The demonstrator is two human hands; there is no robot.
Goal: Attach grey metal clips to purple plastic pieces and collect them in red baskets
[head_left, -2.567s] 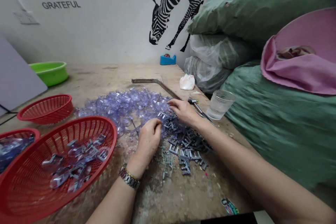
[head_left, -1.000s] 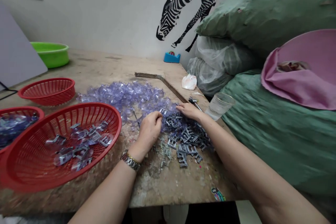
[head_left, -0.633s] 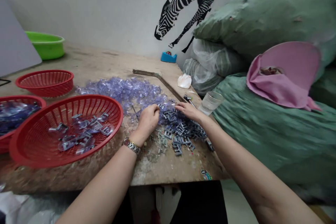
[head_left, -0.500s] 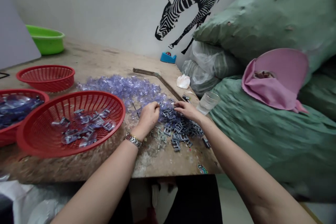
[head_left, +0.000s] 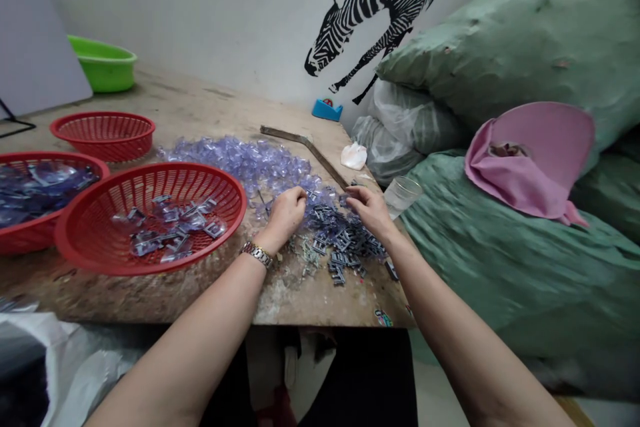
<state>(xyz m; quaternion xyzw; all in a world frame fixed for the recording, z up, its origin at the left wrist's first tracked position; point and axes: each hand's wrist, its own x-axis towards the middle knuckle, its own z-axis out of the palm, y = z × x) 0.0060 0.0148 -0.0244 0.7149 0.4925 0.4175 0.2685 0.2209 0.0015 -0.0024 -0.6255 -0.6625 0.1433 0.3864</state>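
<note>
Grey metal clips (head_left: pixel 345 247): a loose heap on the worn wooden table (head_left: pixel 200 113), near its front edge, between and under both hands.
Clear violet plastic pieces (head_left: pixel 245 160): a wide pile just behind the clips, running back toward the bent metal bar (head_left: pixel 305 147).
Left hand (head_left: pixel 285 213): fingers curled in tight, knuckles up, fingertips pinched at the edge of the plastic pile; what sits inside the pinch is hidden.
Right hand (head_left: pixel 370 210): loosely open, fingers bent downward, tips resting on the clips; whether it grips one, I cannot tell.
Change: half a second ago the right hand lay flatter and reached further left toward the left hand; now it is drawn back and more arched. The left hand has kept its curled pinch.
Pose: both forearms come in from the bottom edge and converge on the heap; a metal wristwatch (head_left: pixel 257 254) sits on the left wrist.
Nearby: a large red basket (head_left: pixel 100 253) holding assembled pieces lies left of the left hand; a drinking glass (head_left: pixel 403 193) stands just right of the right hand.
</note>
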